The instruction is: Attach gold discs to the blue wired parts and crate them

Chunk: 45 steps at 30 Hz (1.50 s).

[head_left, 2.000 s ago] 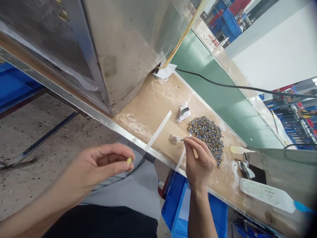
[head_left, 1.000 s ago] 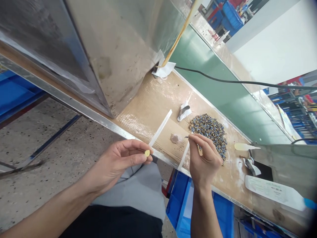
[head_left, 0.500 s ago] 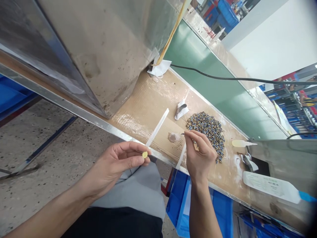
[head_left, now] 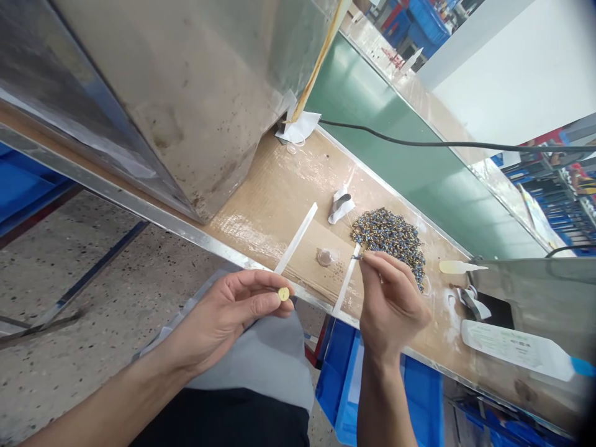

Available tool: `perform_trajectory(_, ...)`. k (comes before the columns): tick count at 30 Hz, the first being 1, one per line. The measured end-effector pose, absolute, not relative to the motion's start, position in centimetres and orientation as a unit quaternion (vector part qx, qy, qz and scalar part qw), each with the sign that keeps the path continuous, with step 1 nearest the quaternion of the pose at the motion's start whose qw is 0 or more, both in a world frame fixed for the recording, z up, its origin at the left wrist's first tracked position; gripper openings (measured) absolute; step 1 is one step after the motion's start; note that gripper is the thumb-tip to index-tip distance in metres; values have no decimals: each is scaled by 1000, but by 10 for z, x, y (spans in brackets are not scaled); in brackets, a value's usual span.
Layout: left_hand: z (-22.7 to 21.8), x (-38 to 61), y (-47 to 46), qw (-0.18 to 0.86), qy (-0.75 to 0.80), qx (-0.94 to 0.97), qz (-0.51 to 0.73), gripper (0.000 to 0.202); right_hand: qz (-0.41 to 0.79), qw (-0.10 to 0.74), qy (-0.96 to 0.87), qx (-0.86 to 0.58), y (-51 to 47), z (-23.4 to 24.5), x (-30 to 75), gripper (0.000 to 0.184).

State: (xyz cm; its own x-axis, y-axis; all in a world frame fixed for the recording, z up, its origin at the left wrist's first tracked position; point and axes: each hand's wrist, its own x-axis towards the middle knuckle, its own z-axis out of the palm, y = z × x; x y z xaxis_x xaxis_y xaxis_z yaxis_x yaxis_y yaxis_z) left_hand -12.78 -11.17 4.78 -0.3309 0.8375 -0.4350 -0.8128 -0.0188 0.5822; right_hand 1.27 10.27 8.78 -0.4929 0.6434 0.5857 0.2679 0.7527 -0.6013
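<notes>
My left hand [head_left: 233,310] hovers just off the near edge of the workbench, thumb and fingers pinching a small round yellow part [head_left: 284,293]. My right hand [head_left: 393,304] is over the bench, fingers closed on a thin tool [head_left: 361,257] whose tip points at the near-left edge of a heap of small blue-and-brass parts [head_left: 391,239]. A small clear cap [head_left: 326,256] lies on the bench just left of the tool tip. Two white strips [head_left: 296,239] lie between my hands.
A large steel machine housing [head_left: 186,93] fills the left. A green conveyor belt [head_left: 410,161] runs behind the cardboard-covered bench [head_left: 279,192], crossed by a black cable [head_left: 419,144]. A small glue bottle [head_left: 459,267], a white label [head_left: 512,351] and blue bins [head_left: 414,397] are on the right.
My left hand has come closer to the bench edge with the yellow part. My right hand's tool tip has shifted from the clear cap toward the heap of parts.
</notes>
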Motion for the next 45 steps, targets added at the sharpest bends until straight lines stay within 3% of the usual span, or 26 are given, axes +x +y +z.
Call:
perform_trajectory(9, 60, -111, -94, 582, 341, 15, 738, 21, 426, 362, -806, -197, 40, 99, 32, 27)
perform_trajectory(18, 65, -104, -90, 565, 334, 31, 754, 16, 463, 353, -787, -204, 37, 94, 33, 27)
perform_trajectory(32, 72, -103, -90, 555, 351, 49, 753, 11, 440, 349, -808, -180, 37, 98, 34, 28)
perform_trajectory(45, 74, -87, -94, 478, 444, 75, 754, 13, 236, 442, -861, -90, 24, 88, 38, 44)
